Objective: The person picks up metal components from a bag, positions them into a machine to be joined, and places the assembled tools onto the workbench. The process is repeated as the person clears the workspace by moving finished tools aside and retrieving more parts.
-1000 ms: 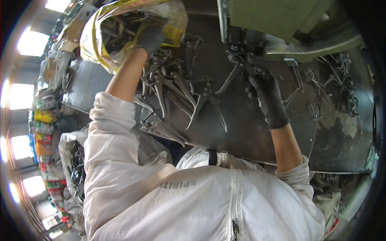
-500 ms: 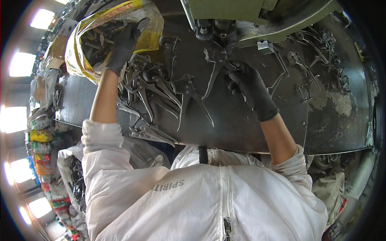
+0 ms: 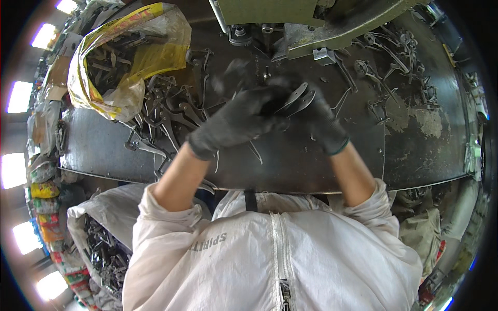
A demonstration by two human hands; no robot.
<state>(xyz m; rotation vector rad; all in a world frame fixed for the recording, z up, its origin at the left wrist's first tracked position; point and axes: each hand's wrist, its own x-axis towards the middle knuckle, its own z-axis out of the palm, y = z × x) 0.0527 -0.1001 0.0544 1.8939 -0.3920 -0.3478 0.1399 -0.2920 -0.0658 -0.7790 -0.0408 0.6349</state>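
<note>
My gloved left hand (image 3: 236, 122) and gloved right hand (image 3: 319, 122) are close together in front of the press, both partly smeared by motion. Two flat metal plates (image 3: 298, 98) with rounded, holed ends stick out from the left hand's closed fingers and overlap the right hand. The right hand's fingers are blurred and partly hidden, so their hold does not show. Beyond the left hand is a dark blurred shape (image 3: 233, 78) I cannot make out. Handled metal tools like pliers (image 3: 168, 111) lie heaped to the left, some partly behind my left arm.
The green press (image 3: 267, 13) overhangs the far side of the metal table (image 3: 332, 168). A yellow and clear plastic bag (image 3: 78, 85) of metal parts stands at the far left. More metal tools (image 3: 384, 78) lie on the right. Below the table's left edge sits a sack (image 3: 116, 207) of dark parts.
My left hand has left the bag and come to the middle, bringing metal plates. The tool beside my right hand under the press is no longer visible there. The view has shifted slightly.
</note>
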